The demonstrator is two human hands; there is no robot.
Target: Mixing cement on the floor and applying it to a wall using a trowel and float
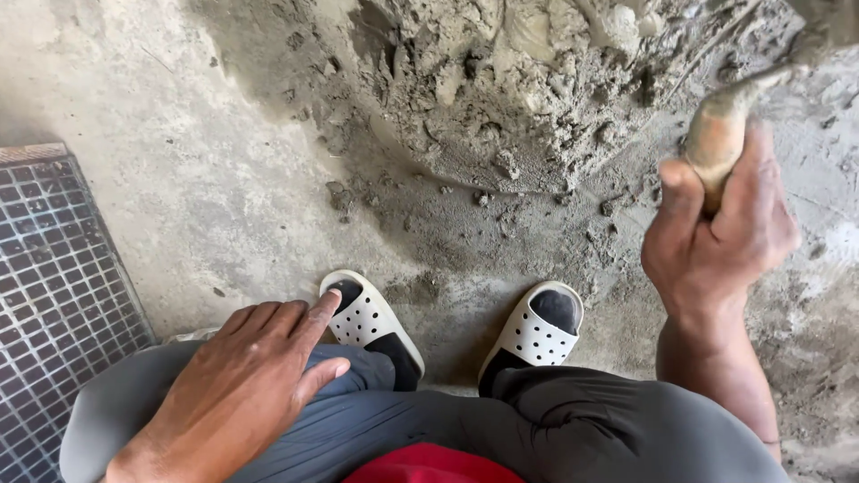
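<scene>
Mortar heap (501, 98) remains lumpy — mixing is judged partly done. Right hand (716, 237), beside the heap, grips the trowel handle (716, 143); left hand (242, 385), fingers spread, rests on the knee.

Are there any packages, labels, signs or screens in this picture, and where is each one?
None are in view. The right hand grips a wooden tool handle beside a grey heap of wet mortar; the left hand rests on the grey-trousered knee. A dark metal floor grate lies at the left.
</scene>
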